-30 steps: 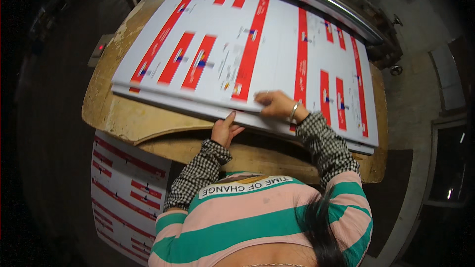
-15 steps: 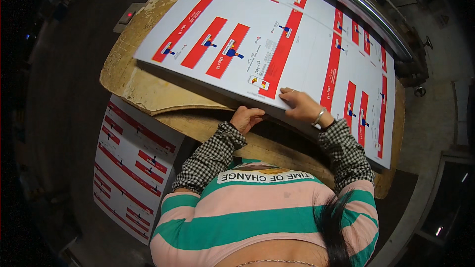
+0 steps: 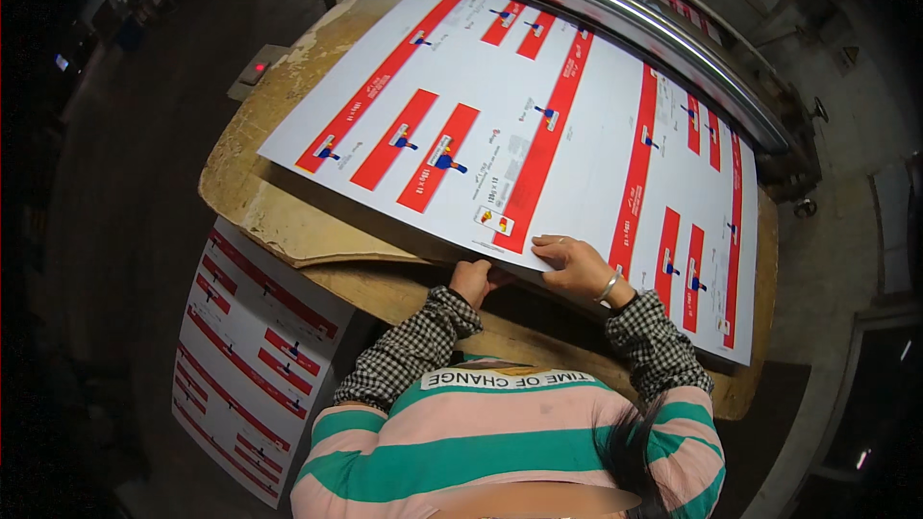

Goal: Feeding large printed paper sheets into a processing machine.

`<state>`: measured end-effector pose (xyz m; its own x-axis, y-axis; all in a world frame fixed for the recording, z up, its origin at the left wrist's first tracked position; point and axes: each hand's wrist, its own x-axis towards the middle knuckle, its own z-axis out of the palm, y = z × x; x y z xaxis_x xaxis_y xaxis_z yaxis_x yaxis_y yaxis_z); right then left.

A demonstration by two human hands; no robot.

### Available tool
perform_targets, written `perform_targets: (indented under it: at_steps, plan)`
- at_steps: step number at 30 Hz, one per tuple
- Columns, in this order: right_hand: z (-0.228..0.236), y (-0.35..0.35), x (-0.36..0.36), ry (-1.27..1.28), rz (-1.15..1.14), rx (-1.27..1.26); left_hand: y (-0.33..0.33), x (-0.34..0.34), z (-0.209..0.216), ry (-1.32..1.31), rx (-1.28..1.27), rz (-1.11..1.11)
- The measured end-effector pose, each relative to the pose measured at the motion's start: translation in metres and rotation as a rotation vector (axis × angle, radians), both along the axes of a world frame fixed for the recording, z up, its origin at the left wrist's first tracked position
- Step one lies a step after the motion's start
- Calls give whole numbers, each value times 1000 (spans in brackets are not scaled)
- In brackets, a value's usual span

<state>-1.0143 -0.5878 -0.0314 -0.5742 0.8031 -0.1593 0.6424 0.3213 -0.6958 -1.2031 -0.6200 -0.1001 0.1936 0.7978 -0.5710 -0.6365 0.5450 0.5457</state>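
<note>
A large white printed sheet (image 3: 586, 163) with red strips and small blue figures lies slanted over a worn wooden table (image 3: 255, 149). My right hand (image 3: 577, 269), with a bangle at the wrist, grips the sheet's near edge; its forefinger lies on top. Just left of it, my left hand (image 3: 471, 282) is closed at the same edge, its fingertips partly hidden beneath the sheet. Both forearms wear black-and-white checked sleeves.
Beyond the sheet's far side runs a long shiny metal roller (image 3: 615, 5) on a machine frame. At lower left stands a pile of similar printed sheets (image 3: 255, 356). A small box with a red light (image 3: 258, 67) sits by the table's left side.
The view has shifted, so the table, sheet and hands appear lower and more of the roller shows. Both hands stay at the near edge, the left one now tucked further under it.
</note>
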Motion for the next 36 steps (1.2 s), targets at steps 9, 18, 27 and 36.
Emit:
perform_targets:
  at_steps: [9, 18, 27, 36]
  plan:
    - [-28, 67, -8, -129, 53, 174, 12, 4, -21, 51, -3, -63]
    - [-44, 1, 4, -8, 88, -30, -19, -4, -35, 113, 110, -153]
    - [-3, -1, -6, 201, -53, -58, 14, 10, -135, -431, -112, 18]
    - [-47, 30, 2, 112, -37, -334, 12, 14, -109, 409, 203, -225]
